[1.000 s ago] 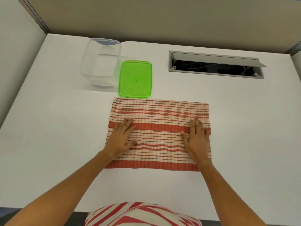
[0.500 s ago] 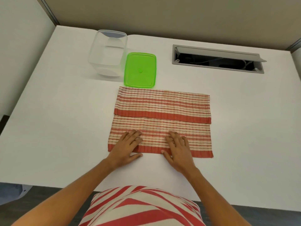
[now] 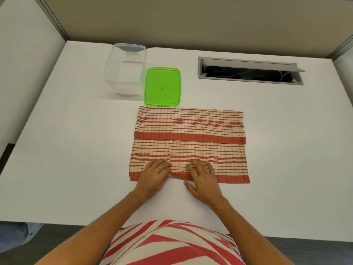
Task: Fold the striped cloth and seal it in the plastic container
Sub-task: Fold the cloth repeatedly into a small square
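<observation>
The red and cream striped cloth lies flat on the white table, its far part folded over toward me with a red band across the middle. My left hand and my right hand rest side by side on the cloth's near edge, near its middle; the left fingers curl at the hem, the right fingers lie flat. Whether either grips the fabric I cannot tell. A clear plastic container stands at the back left. Its green lid lies flat beside it, just beyond the cloth.
A grey cable hatch is open in the table at the back right. Partition walls close off the back and left sides. The table's near edge runs just below my forearms.
Both hands have slid from the red middle band, far apart, down to the cloth's near edge and closer together. The cloth itself has not moved.
</observation>
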